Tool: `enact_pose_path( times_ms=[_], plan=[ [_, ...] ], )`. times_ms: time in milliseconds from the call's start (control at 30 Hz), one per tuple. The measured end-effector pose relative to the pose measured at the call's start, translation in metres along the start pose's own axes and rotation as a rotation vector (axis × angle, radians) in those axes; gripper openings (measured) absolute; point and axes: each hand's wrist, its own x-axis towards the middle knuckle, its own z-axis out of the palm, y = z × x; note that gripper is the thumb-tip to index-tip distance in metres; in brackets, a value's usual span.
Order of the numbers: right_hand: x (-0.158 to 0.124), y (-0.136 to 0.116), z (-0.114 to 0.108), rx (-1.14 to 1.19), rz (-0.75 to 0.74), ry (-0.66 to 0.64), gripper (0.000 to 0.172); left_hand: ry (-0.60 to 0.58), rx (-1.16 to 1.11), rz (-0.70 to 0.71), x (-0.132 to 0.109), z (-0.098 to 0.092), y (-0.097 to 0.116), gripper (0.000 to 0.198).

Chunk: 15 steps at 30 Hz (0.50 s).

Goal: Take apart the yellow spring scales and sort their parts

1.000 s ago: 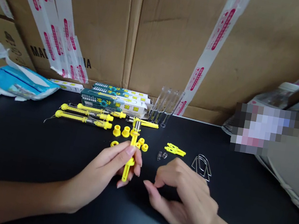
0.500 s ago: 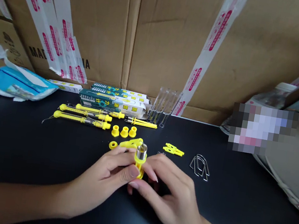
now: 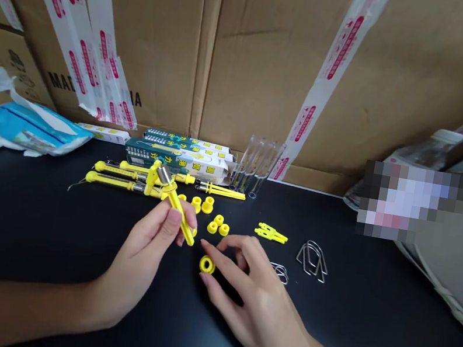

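My left hand pinches a slim yellow plastic stem between thumb and fingers. A shiny metal spring sits at the stem's upper end, tilted to the left. Beside the spring shows another yellow piece; how it is held cannot be made out. My right hand is low over the table, its thumb and index finger closed about a small yellow ring. Just beyond these fingers lie three small yellow collars. Larger flanged yellow bushings stand behind, partly covered by my left hand.
Assembled yellow spring scales lie at the left, before printed boxes. Clear tubes stand at the back. Flat yellow pieces, large wire hooks and smaller ones lie rightward. A bottle and a bag are far right.
My hands have moved apart. The left has tilted the stem and spring and carried them up and left. The right is lower, with the yellow ring now visible at its fingertips.
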Motion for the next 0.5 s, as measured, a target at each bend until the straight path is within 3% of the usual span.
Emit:
enact_pose_path(
  times_ms=[167,267,400,500],
  plan=[
    [0.001,0.0,0.004,-0.159,-0.041,-0.085,0.041,-0.017,0.065,0.108,0.0,-0.012,0.001,0.032],
    [0.0,0.001,0.004,-0.157,-0.06,-0.053,0.045,0.03,0.037,0.059,0.002,-0.014,0.002,0.033],
    [-0.004,0.0,0.001,-0.007,-0.125,0.048,0.017,0.087,0.005,-0.008,0.007,-0.011,0.004,0.033],
    [-0.004,-0.001,-0.001,0.039,-0.195,0.054,0.016,0.09,0.003,-0.013,0.007,-0.01,0.004,0.033]
  ],
)
